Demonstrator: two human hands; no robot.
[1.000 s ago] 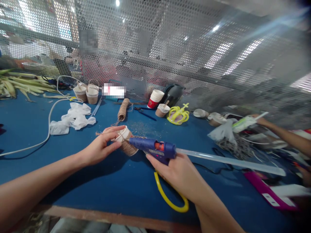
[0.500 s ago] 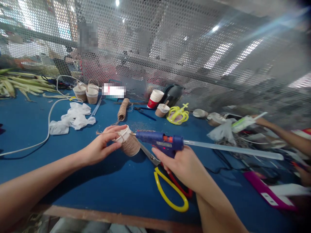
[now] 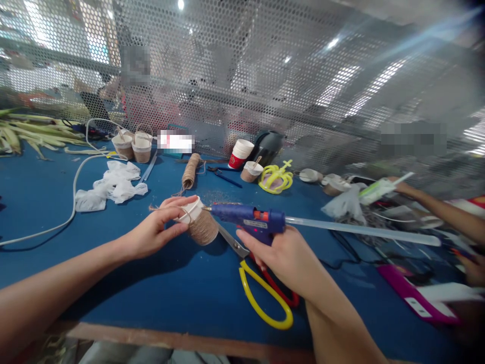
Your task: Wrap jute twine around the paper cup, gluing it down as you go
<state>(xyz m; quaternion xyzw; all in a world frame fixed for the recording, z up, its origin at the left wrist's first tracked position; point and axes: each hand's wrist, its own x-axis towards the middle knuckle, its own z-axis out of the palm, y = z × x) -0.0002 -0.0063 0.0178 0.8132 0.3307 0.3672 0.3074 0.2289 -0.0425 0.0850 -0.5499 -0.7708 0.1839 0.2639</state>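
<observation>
My left hand point(image 3: 162, 225) grips a paper cup point(image 3: 203, 228) by its white rim end; the cup lies tilted, its side wound with brown twine. In my right hand point(image 3: 282, 253) is a blue hot glue gun point(image 3: 246, 217), its nozzle at the cup near the edge of the twine. A long clear glue stick point(image 3: 364, 230) juts from the gun's back. Under the gun and my right hand lie scissors point(image 3: 265, 298) with one yellow and one red handle loop, partly covered. Behind the cup is a roll of twine point(image 3: 191, 172).
Twine-wrapped cups point(image 3: 142, 147), white plastic scraps point(image 3: 111, 186), pliers point(image 3: 224, 176), a red-and-white cup stack point(image 3: 241, 153) and a yellow crown-shaped piece point(image 3: 276, 178) lie further back. A white cable point(image 3: 76, 192) curves along the left. At right, another person's arm point(image 3: 435, 202) reaches over clutter beside a magenta object point(image 3: 419, 296).
The whole view has shifted very slightly. My hands, the cup and the glue gun keep nearly the same positions relative to each other.
</observation>
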